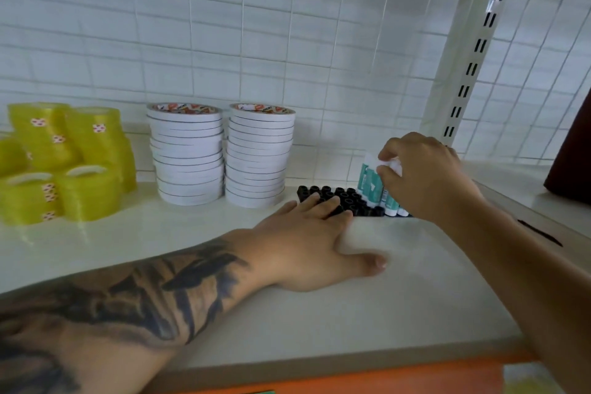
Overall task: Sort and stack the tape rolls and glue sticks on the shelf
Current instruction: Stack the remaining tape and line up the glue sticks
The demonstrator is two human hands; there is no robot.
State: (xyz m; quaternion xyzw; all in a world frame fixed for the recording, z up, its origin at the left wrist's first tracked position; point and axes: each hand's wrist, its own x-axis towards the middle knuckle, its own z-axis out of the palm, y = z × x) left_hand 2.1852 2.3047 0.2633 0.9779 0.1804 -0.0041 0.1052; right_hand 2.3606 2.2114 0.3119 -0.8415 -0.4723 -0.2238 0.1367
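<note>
Here my left hand lies flat, fingers straight on the black tray to steady it, while my right hand pinches a glue stick upright near the shelf's back right corner.

The shelf looks smooth, pale and faintly glossy. The yellow tape rolls are translucent, shiny plastic film. The white tape rolls look matt and papery. The glue sticks have smooth plastic bodies, and the black holder is dull plastic. The upright post is painted metal.
</note>
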